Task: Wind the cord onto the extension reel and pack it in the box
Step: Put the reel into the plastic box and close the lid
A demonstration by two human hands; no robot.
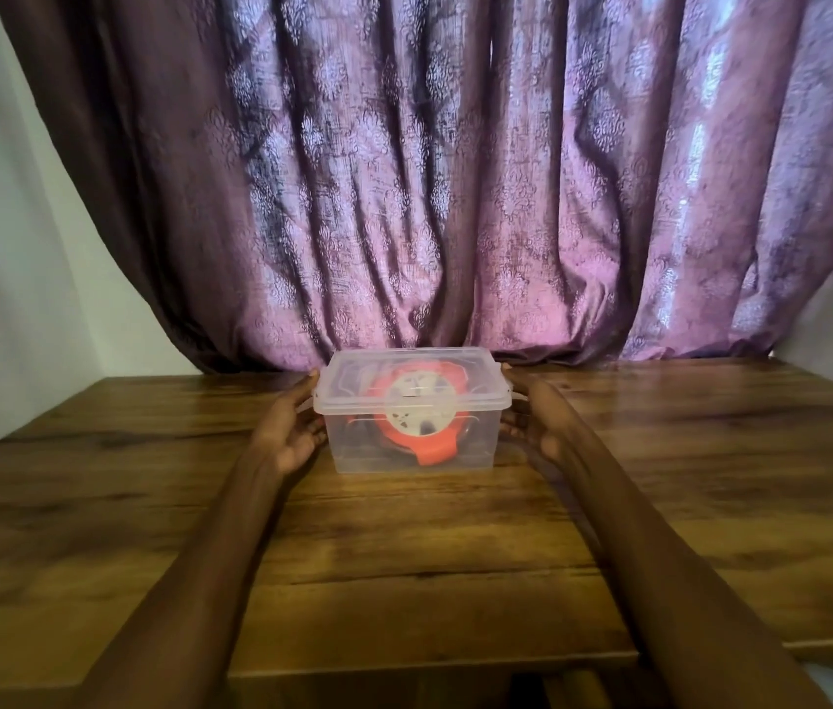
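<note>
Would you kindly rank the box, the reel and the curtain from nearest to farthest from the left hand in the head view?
1. Box, beside the left hand.
2. Reel, inside the box.
3. Curtain, behind the table.

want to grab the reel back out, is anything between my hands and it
Yes: the clear box encloses the reel, with its lid on top. The left hand and right hand flank the box's sides.

Two bare forearms, no sleeves, left hand point(287, 432), right hand point(542, 419)
</note>
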